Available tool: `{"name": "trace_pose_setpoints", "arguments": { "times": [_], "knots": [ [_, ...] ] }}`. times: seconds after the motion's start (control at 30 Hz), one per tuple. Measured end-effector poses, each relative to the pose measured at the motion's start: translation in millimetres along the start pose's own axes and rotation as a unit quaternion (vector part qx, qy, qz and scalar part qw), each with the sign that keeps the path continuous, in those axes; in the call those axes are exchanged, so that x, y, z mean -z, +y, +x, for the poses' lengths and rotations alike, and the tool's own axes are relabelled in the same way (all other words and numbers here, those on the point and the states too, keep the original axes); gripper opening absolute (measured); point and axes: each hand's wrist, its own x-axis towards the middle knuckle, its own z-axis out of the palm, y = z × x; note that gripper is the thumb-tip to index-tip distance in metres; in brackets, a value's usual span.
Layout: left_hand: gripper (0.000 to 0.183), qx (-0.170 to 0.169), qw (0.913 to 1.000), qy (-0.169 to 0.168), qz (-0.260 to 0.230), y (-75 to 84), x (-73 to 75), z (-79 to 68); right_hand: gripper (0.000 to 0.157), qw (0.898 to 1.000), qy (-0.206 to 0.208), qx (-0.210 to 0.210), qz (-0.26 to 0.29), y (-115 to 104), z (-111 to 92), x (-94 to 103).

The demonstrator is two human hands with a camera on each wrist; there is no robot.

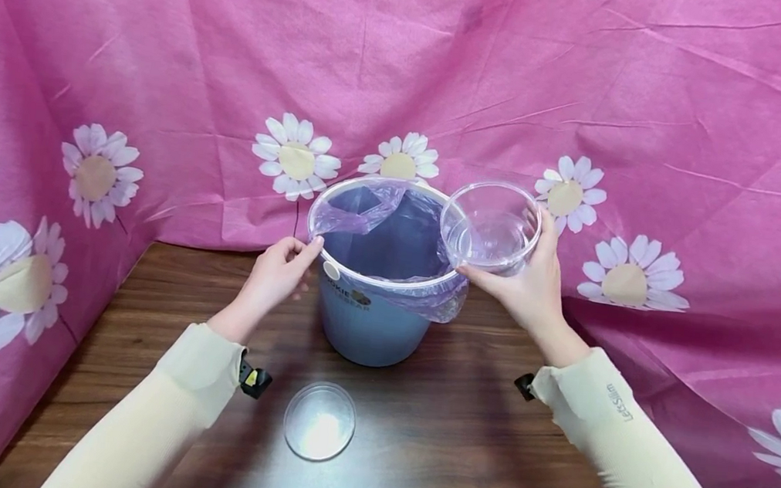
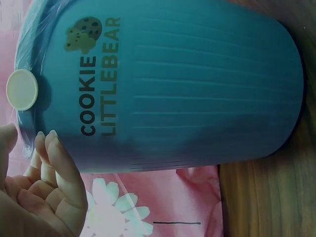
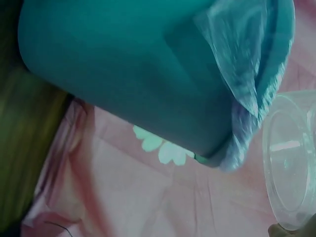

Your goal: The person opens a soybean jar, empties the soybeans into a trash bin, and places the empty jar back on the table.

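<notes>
A blue-grey trash bin (image 1: 376, 328) with a white rim stands on the table, lined with a thin purple plastic bag (image 1: 427, 301) that folds over its edge. My left hand (image 1: 278, 277) pinches the bin's rim at its left, beside a round white button; the left wrist view shows the thumb and fingertips on either side of the rim. My right hand (image 1: 533, 284) grips a clear round plastic bowl (image 1: 496, 234) by its side. The bowl is raised at the bin's right edge, tilted with its mouth towards the head camera; I see nothing in it.
A clear round lid (image 1: 319, 421) lies on the dark wooden table (image 1: 442, 450) in front of the bin. Pink cloth (image 1: 490, 67) with white daisies hangs behind and along both sides.
</notes>
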Motion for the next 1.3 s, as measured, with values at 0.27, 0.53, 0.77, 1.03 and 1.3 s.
{"name": "trace_pose_setpoints", "arguments": {
  "times": [0.27,0.53,0.77,1.03,1.3],
  "knots": [
    [0.057,0.001,0.9999,-0.001,-0.013,-4.3,-2.7,-6.7,0.109,0.995,0.019,0.003,0.099,-18,-40,5.3],
    [0.054,0.002,0.9997,0.004,-0.025,-9.2,-2.7,-16.2,0.106,0.985,0.042,-0.002,0.17,-17,-78,12.6],
    [0.055,0.017,0.999,0.009,-0.04,-16.2,-3.7,-24.4,0.107,0.979,0.064,-0.02,0.191,-11,-105,13.5],
    [0.052,0.032,0.9976,0.017,-0.06,-23.6,-8.0,-32.9,0.107,0.986,0.044,-0.083,0.141,-2,-140,7.4],
    [0.049,0.048,0.9965,0.014,-0.067,-25.3,-12.9,-40.2,0.107,0.983,0.038,-0.145,0.109,23,-170,-7.7]
  ]
}}
